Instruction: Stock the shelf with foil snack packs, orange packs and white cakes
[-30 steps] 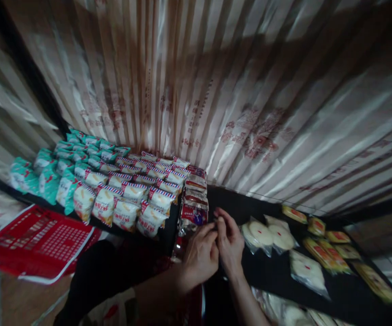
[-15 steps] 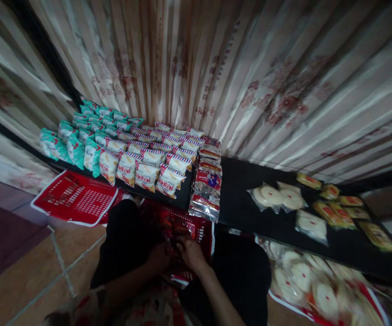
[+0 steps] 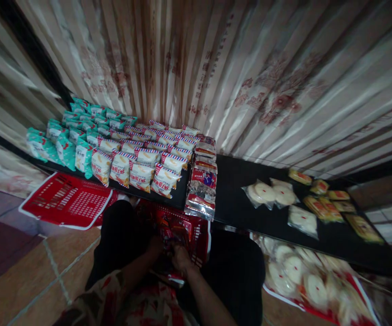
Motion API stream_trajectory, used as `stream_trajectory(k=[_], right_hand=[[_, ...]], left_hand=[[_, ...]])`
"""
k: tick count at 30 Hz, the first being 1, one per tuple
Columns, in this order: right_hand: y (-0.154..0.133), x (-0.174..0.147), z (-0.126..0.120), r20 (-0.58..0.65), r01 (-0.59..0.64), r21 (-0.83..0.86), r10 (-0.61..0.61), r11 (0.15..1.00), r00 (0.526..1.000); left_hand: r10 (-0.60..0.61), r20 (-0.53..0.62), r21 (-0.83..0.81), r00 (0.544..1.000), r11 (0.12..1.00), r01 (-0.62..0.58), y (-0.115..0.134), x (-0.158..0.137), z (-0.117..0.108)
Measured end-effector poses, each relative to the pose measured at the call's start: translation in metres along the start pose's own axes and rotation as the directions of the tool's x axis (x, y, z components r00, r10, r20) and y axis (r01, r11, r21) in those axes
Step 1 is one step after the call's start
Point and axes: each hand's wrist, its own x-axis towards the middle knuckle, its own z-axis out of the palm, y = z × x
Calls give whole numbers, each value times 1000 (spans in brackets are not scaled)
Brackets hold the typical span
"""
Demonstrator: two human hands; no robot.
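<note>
My left hand [image 3: 155, 248] and my right hand [image 3: 181, 258] are close together over a red basket [image 3: 203, 228] between my knees. The fingers of the right hand are curled inward; what they grip is too dark to make out. Shadow hides the left hand's fingers. Dark red shiny packets [image 3: 179, 228] lie in the basket just beyond the hands. At the shelf edge above it stands a row of silvery packets [image 3: 201, 192] with dark red print.
On the black shelf [image 3: 231, 194] stand teal snack bags [image 3: 66, 151], white snack bags [image 3: 141, 176], bagged white round cakes [image 3: 265, 192] and yellow packs [image 3: 321, 207]. A red basket [image 3: 74, 199] sits left; another red basket [image 3: 362, 290] with bagged round cakes is right. A curtain [image 3: 182, 59] hangs behind.
The view has shifted slightly, so the shelf goods sit further left. My hands have drawn closer together and stay low over the middle basket.
</note>
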Motion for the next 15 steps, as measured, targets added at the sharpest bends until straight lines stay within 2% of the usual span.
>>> stream_trajectory(k=[3,7,12,15], right_hand=[[-1,2,-4,8,-7,0,7,1000,1000],[-6,-4,-9,-2,39,3,-39,999,999],[-13,-14,-13,-79,143,-1,-143,990,987],[-18,-18,-16,-107,155,-24,-157,988,982]], left_hand=[[-15,-68,-22,998,1000,14,-1,-3,0],[29,-147,-77,989,996,-40,3,-11,1],[90,-165,-132,982,985,-112,11,-19,-1],[128,-175,-159,976,975,-157,17,-25,-7]])
